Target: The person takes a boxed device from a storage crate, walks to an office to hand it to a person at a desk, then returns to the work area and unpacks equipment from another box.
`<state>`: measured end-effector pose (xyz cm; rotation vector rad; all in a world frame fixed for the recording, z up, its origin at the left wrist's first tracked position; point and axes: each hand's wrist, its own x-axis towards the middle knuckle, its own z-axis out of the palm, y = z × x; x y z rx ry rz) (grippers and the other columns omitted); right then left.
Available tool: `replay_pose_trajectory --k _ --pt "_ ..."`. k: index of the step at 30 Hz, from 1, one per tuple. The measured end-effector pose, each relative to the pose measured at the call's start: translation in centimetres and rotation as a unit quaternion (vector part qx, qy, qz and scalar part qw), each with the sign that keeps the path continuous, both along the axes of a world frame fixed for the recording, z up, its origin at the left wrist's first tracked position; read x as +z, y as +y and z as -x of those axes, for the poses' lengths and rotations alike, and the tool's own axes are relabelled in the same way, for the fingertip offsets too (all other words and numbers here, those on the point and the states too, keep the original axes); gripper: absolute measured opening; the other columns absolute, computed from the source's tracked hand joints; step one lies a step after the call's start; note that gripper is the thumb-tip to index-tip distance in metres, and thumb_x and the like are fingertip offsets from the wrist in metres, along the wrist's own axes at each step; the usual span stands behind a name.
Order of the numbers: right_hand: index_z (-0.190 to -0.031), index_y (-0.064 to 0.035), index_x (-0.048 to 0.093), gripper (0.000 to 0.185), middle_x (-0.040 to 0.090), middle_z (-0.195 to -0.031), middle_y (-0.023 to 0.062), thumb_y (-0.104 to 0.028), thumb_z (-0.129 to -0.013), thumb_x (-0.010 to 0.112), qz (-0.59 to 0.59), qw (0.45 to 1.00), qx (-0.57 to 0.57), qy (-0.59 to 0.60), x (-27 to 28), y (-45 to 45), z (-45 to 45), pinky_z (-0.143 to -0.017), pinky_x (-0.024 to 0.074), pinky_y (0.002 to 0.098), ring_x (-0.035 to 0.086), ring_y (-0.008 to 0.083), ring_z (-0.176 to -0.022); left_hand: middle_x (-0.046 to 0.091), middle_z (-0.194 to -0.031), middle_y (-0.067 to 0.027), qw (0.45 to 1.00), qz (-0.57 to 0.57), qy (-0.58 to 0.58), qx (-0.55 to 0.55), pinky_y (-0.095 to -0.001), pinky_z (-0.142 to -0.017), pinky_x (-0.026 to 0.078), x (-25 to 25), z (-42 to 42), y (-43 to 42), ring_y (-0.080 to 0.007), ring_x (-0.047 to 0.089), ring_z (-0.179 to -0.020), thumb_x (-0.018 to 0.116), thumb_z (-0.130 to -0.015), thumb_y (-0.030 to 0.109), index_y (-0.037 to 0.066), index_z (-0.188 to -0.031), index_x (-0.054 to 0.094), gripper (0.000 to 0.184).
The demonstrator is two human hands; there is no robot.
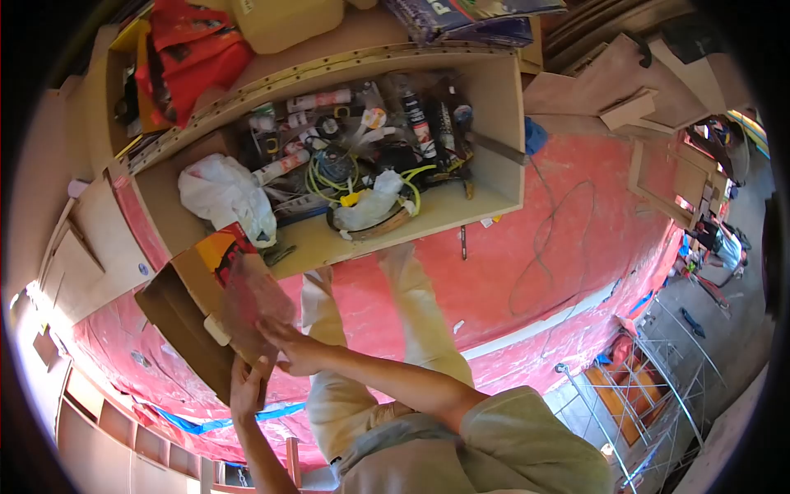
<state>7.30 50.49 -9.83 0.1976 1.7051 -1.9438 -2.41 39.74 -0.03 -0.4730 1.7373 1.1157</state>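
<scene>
An opened cardboard box [193, 288] with a red and yellow printed end is tilted in front of me. My left hand [246, 385] grips its lower edge. My right hand [293, 347] is closed at the near side of the box, its fingers on a clear plastic bag [259, 298] that lies against the cardboard. What is inside the box is hidden. Just beyond stands a wooden bin [346, 235] holding a white plastic bag [226, 193], several tubes and cans, and a yellow-green cable [317, 177].
Red sheeting [568, 214] covers the floor, with a thin cord across it. A red bag [193, 58] and a yellowish jug [288, 20] sit above the bin. Wood offcuts [629, 107] lie at right. Lower right is metal scaffolding [609, 428]; a person [726, 247] is farther off.
</scene>
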Motion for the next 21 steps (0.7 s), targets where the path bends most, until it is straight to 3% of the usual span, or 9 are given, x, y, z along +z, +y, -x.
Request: replay_pose_trajectory --k 3,5,9,10,12,15,16,18,21 --pt "-0.147 -0.0082 0.010 0.087 0.006 -0.152 0.0213 -0.006 -0.077 0.061 0.070 0.996 0.037 0.031 0.5 1.0 0.0 -0.111 0.0272 0.0393 0.014 0.0348 -0.140 0.064 -0.090 -0.0153 0.972 0.184 0.132 -0.066 -0.0358 -0.073 0.045 -3.4 -0.3 0.1 -0.0208 0.058 -0.082 0.062 -0.087 0.029 -0.007 -0.102 0.061 0.039" --pt "-0.147 -0.0088 0.016 0.083 0.008 -0.153 0.0183 -0.006 -0.077 0.060 0.125 0.989 0.078 -0.011 1.2 1.8 -0.1 -0.110 0.0289 0.0383 0.017 0.0323 -0.140 0.064 -0.087 -0.0192 0.938 0.252 0.148 -0.184 -0.0378 -0.070 0.045 -3.5 0.5 0.4 -0.0247 0.059 -0.077 0.061 -0.088 0.026 -0.008 -0.098 0.061 0.036" --pt "-0.138 -0.0058 0.038 0.060 0.029 -0.147 0.0176 -0.005 -0.081 0.056 0.096 0.989 0.078 -0.080 -5.0 5.9 -2.5 -0.106 0.0342 0.0356 0.034 0.0296 -0.133 0.063 -0.089 -0.0254 0.915 0.267 0.246 -0.179 -0.0380 -0.072 0.046 -3.3 -1.1 1.4 -0.0281 0.060 -0.080 0.060 -0.088 0.023 -0.011 -0.099 0.060 0.036" --pt "-0.115 -0.0031 0.056 0.039 0.058 -0.107 0.0189 -0.008 -0.077 0.058 -0.080 0.987 -0.126 -0.061 -8.4 6.5 -5.0 -0.092 0.0413 0.0419 0.053 0.0353 -0.104 0.062 -0.090 -0.0259 0.921 0.263 0.234 -0.168 -0.0381 -0.073 0.046 -3.5 -1.5 0.5 -0.0282 0.060 -0.081 0.061 -0.088 0.023 -0.011 -0.100 0.060 0.036" --pt "-0.118 -0.0033 0.054 0.041 0.057 -0.109 0.0190 -0.007 -0.078 0.056 -0.208 0.948 -0.204 -0.126 -11.7 17.8 -6.0 -0.091 0.0423 0.0432 0.054 0.0344 -0.102 0.064 -0.094 -0.0245 0.906 0.291 0.237 -0.196 -0.0375 -0.075 0.047 -4.0 -2.5 -0.8 -0.0283 0.062 -0.085 0.061 -0.088 0.021 -0.011 -0.104 0.061 0.035" --pt "-0.123 -0.0037 0.051 0.044 0.056 -0.113 0.0192 -0.005 -0.079 0.052 -0.451 0.849 -0.234 -0.146 -13.7 34.9 -6.8 -0.088 0.0437 0.0452 0.057 0.0331 -0.099 0.065 -0.095 -0.0234 0.906 0.291 0.263 -0.159 -0.0374 -0.076 0.047 -3.7 -3.0 0.3 -0.0289 0.062 -0.086 0.061 -0.088 0.021 -0.010 -0.104 0.061 0.035" --pt "-0.128 -0.0024 0.047 0.048 0.051 -0.123 0.0207 -0.011 -0.081 0.052 -0.740 0.669 -0.050 -0.049 -15.3 39.3 -8.1 -0.094 0.0409 0.0465 0.054 0.0362 -0.107 0.064 -0.095 -0.0235 0.907 0.291 0.255 -0.167 -0.0375 -0.076 0.047 -3.7 -2.9 0.5 -0.0290 0.062 -0.086 0.061 -0.088 0.022 -0.010 -0.104 0.062 0.036" --pt "-0.138 -0.0029 0.038 0.056 0.046 -0.132 0.0187 -0.017 -0.085 0.049 -0.819 0.563 0.108 -0.018 -13.4 46.8 -7.6 -0.101 0.0335 0.0485 0.042 0.0368 -0.122 0.064 -0.096 -0.0237 0.908 0.296 0.238 -0.178 -0.0377 -0.077 0.047 -3.7 -2.7 0.4 -0.0293 0.061 -0.087 0.061 -0.088 0.023 -0.010 -0.104 0.062 0.037" --pt "-0.131 -0.0039 0.046 0.046 0.048 -0.130 0.0173 -0.018 -0.086 0.047 -0.813 0.476 0.328 -0.073 -15.2 52.0 -7.8 -0.101 0.0329 0.0501 0.041 0.0344 -0.124 0.064 -0.096 -0.0241 0.911 0.308 0.205 -0.183 -0.0384 -0.077 0.046 -4.0 -2.3 -0.9 -0.0312 0.061 -0.086 0.062 -0.087 0.023 -0.010 -0.105 0.062 0.037"
